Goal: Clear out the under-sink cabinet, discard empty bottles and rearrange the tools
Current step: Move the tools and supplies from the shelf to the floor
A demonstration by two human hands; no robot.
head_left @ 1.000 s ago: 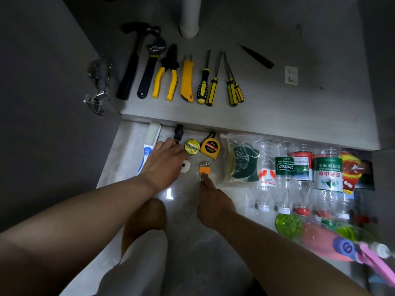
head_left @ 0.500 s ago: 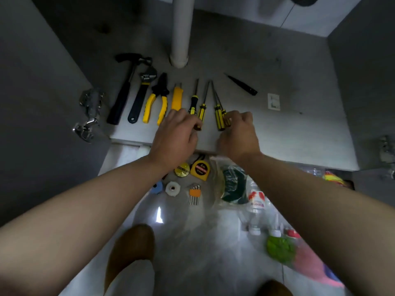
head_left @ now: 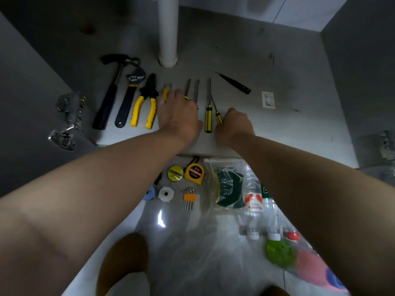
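Straightening the row: we have both hands inside the cabinet (head_left: 277, 129), at the tool line in front of the drain pipe (head_left: 167, 28).
Left hand (head_left: 178, 114): lies flat with fingers stretched forward over the handles of the utility knife (head_left: 166, 90) and two screwdrivers (head_left: 187, 86). We see no grip on anything.
Right hand (head_left: 234, 124): fingers curled, against the handle of the small screwdriver (head_left: 218, 117), just beside the larger screwdriver (head_left: 208, 116). Whether it pinches or only nudges, we cannot tell.
Tools in cabinet: hammer (head_left: 109, 92), wrench (head_left: 128, 99) and pliers (head_left: 145, 105) lie side by side left of the knife, handles toward us. The black probe (head_left: 234, 83) lies askew behind the row.
Done, we judge: cabinet emptied, long tools back in and nearly aligned.
Small items: tape roll (head_left: 175, 173), tape measure (head_left: 194, 171), hex keys (head_left: 189, 197), white nut (head_left: 165, 194) and a bagged green item (head_left: 226, 189) sit on the floor tiles just outside the cabinet edge, not yet put away.
Bottles (head_left: 253, 201): lying on the tiles to the right, not yet discarded.
Progress: past halfway, by our estimate. Bottles and small items remain.
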